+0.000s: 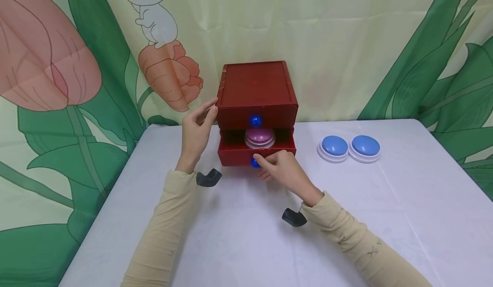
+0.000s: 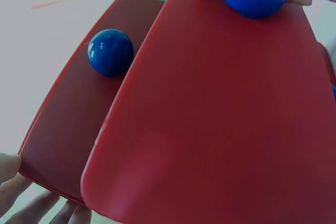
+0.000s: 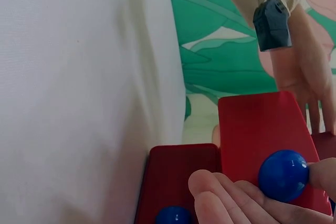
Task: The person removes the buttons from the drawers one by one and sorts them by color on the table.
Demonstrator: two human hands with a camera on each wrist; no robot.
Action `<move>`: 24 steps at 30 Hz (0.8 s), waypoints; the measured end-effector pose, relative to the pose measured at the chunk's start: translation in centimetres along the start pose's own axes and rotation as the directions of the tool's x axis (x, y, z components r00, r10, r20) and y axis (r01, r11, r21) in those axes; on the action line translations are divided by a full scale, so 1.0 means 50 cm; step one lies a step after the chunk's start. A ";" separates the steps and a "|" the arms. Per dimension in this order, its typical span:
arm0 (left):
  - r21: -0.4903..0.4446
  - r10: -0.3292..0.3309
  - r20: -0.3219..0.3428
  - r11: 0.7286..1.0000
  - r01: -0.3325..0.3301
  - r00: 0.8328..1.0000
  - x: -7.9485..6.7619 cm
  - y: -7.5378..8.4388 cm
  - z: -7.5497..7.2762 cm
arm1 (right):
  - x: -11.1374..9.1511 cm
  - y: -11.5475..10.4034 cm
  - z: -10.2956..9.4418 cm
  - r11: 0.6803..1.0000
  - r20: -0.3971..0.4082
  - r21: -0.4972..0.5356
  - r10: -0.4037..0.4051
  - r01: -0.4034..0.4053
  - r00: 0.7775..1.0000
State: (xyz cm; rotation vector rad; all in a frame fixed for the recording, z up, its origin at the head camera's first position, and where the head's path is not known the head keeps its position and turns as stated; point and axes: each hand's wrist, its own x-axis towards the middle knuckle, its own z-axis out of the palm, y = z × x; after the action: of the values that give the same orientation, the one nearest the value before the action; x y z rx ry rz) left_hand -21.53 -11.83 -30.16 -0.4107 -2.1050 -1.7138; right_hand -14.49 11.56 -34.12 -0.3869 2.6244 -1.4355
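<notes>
A red two-drawer cabinet [image 1: 254,84] stands toward the back of the table. Its lower drawer [image 1: 233,158] is pulled out, and a pink-topped push-button light [image 1: 259,136] with a white base sits inside. My right hand [image 1: 286,173] pinches the blue knob [image 3: 282,176] of that drawer between thumb and fingers. On the cabinet's left side rests my left hand [image 1: 195,135], its fingers mostly straight; in the left wrist view its fingertips [image 2: 37,208] touch the edge of the upper front. The upper drawer, with its own blue knob [image 1: 256,121], is closed.
Two blue-topped round push-button lights [image 1: 334,146] [image 1: 365,146] with white bases sit side by side right of the cabinet. Behind the white-covered table [image 1: 246,235] hangs a printed curtain [image 1: 327,43]. A black wrist device [image 1: 209,178] shows by the left cuff.
</notes>
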 end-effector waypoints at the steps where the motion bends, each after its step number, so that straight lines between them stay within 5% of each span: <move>1: 0.000 -0.006 0.002 1.000 0.006 1.000 -0.002 0.009 0.000 | -0.001 0.000 0.000 1.000 0.001 -0.001 0.001 -0.001 1.000; 24: 0.010 -0.002 0.017 1.000 0.002 1.000 0.001 -0.001 -0.006 | -0.030 -0.010 0.009 1.000 0.012 0.004 0.015 -0.015 1.000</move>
State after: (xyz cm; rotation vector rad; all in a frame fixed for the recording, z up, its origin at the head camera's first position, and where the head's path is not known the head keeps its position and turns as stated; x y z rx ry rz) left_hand -21.57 -12.14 -30.15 -0.4220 -2.1260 -1.7059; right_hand -12.85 11.35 -33.97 -0.3737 2.6090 -1.4287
